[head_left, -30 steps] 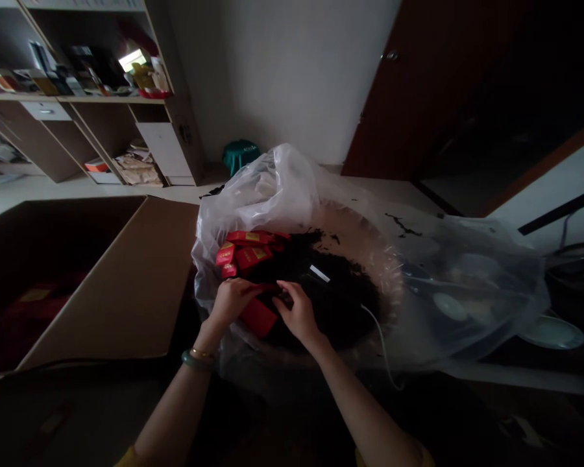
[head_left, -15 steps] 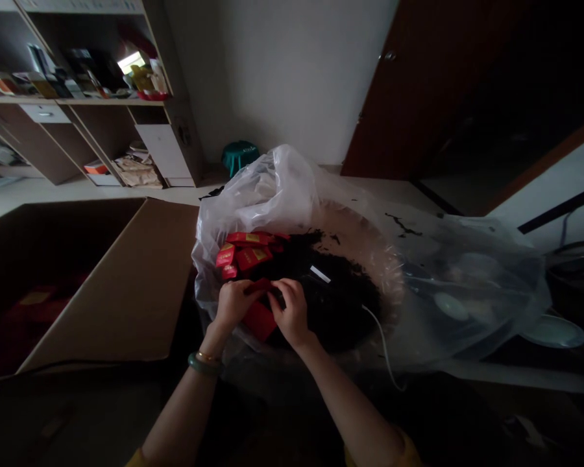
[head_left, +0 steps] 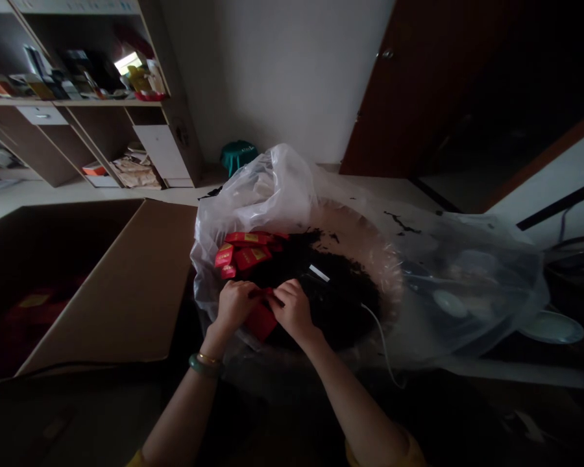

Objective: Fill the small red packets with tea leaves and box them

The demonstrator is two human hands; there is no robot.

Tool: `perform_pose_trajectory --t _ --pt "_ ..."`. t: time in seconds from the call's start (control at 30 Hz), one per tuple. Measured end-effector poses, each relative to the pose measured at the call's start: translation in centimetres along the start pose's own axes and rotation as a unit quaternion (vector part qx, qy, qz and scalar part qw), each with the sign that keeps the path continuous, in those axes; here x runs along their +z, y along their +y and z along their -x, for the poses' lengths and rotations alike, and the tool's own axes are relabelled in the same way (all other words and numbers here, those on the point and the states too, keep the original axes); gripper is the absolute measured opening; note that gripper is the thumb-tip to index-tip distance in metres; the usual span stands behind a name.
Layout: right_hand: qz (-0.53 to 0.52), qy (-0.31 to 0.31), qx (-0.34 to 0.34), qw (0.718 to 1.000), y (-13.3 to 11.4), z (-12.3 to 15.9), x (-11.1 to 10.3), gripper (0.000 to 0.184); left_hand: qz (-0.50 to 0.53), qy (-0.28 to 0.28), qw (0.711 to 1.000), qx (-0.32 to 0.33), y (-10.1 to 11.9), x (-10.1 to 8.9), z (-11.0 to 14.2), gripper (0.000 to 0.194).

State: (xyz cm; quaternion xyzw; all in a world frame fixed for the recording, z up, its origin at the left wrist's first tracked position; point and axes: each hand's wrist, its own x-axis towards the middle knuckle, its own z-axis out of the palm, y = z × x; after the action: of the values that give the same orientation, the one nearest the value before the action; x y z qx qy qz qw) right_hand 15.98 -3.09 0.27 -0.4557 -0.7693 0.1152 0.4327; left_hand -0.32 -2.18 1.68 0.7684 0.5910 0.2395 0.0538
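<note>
My left hand (head_left: 235,303) and my right hand (head_left: 292,308) meet over the near left of a plastic-lined round basin (head_left: 370,227). Between them is a small red packet (head_left: 261,321), pinched near its upper edge by the fingers of both hands; its lower part hangs below them. Beyond my hands several red packets with gold labels (head_left: 253,257) lie in a pile. Dark, loose dried leaves, like tea (head_left: 343,285), fill much of the basin. On the leaves rests a dark device with a white strip (head_left: 319,273) and a white cord (head_left: 383,344).
At the left stands an open cardboard box (head_left: 121,279) with red packets inside, dimly seen. Clear plastic sheeting (head_left: 472,279) spreads to the right. Behind are a shelf unit (head_left: 92,104), a teal bin (head_left: 238,155) and a brown door (head_left: 389,97).
The fingers of both hands have curled tighter at the red packet's upper edge, and its raised top now lies lower between them. The pile and the device stay put.
</note>
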Motion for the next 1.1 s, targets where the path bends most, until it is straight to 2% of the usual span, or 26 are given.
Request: perform_pose_trajectory --t 0.07,0.17,0.27,0.33,0.53,0.7,0.8,0.9,1.0,1.1 --pt "-0.002 -0.022 0.001 1.000 0.1 0.0 -0.2 0.013 -0.005 -0.013 1.000 0.023 0.0 0.1 0.0 0.008" --pt "-0.035 -0.056 0.039 0.997 0.4 0.1 -0.4 0.006 -0.021 -0.026 0.998 0.055 0.0 0.2 0.2 0.010" --pt "-0.081 -0.080 0.094 0.989 0.7 0.4 -0.5 0.016 -0.028 -0.035 0.996 0.082 0.2 0.2 0.4 0.014" --pt "-0.106 -0.070 0.130 0.983 0.8 0.5 -0.5 0.019 -0.027 -0.037 0.994 0.096 0.5 0.1 0.4 0.014" --pt "-0.180 0.017 0.229 0.957 1.4 0.5 -0.6 0.027 -0.033 -0.041 0.992 0.116 0.7 0.1 0.2 0.016" --pt "-0.175 0.167 0.311 0.919 3.6 0.8 -2.8 0.039 -0.043 -0.016 0.998 0.031 -1.4 0.1 0.8 0.028" --pt "-0.119 0.228 0.312 0.915 4.9 1.3 -4.9 0.047 -0.063 -0.022 0.998 0.012 -2.5 0.2 1.3 0.037" --pt "-0.058 0.240 0.293 0.924 5.3 2.0 -6.4 0.055 -0.071 -0.061 0.995 0.021 -3.0 0.6 1.8 0.045" --pt "-0.033 0.197 0.274 0.941 4.8 2.6 -6.7 0.058 -0.014 -0.082 0.996 0.026 -2.3 0.9 2.2 0.055" --pt "-0.062 0.138 0.256 0.955 3.6 2.8 -6.1 0.054 0.122 -0.055 0.990 0.045 -0.2 0.5 2.0 0.065"
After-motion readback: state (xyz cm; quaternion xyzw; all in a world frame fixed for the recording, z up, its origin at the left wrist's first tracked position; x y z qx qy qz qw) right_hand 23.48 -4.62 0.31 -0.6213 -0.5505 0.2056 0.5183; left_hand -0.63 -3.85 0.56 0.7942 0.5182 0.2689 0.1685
